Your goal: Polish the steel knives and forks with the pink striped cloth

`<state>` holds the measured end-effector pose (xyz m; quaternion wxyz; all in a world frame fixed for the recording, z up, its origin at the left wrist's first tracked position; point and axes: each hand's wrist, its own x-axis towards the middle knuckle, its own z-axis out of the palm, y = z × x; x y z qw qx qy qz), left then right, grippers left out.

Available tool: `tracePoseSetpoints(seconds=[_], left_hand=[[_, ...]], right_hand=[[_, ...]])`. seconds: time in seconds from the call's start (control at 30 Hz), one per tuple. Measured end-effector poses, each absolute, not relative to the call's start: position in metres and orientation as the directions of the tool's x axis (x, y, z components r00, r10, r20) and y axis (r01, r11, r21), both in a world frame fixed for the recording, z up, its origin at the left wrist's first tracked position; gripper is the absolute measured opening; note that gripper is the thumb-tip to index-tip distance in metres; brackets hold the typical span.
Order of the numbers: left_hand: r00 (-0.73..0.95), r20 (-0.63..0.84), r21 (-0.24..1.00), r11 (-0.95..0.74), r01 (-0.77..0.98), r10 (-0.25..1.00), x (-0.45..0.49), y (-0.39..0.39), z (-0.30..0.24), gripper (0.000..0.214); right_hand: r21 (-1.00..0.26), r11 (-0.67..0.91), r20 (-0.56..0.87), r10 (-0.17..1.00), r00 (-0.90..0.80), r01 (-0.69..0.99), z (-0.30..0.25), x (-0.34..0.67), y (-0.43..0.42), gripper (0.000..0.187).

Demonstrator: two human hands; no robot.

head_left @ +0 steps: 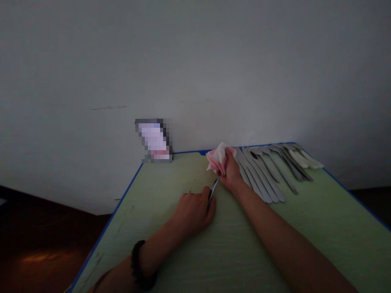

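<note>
My left hand (195,211) is closed, pinching the slim metal handle of a piece of cutlery (214,186) between thumb and fingers. The far end of that piece goes into a pink and white cloth (217,158), so its kind is hidden. My right hand (231,173) is closed round the cloth, bunched at the top of the handle. Just right of it lie several flat-handled silver utensils (259,179) side by side, their far ends partly covered by my hand.
Farther right on the green table (171,179) are spoons (279,165), a darker group of cutlery (295,165) and pale-handled pieces (305,158). A blurred-out phone-like device (154,140) leans against the wall (195,73) at the back left. Blue trim (119,205) edges the table.
</note>
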<state>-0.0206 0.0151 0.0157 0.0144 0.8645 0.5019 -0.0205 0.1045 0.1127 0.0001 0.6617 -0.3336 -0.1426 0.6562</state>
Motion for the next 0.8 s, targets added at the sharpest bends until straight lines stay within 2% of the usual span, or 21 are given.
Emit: tracePoseSetpoints(seconds=[0.8], left_hand=[[0.489,-0.042,-0.021,-0.49,0.871,0.871,-0.0209,0.0166,0.0133,0.029]], right_hand=[[-0.606,-0.088,-0.235,0.969,0.073,-0.79,-0.0004,0.1044,0.1139,0.028]])
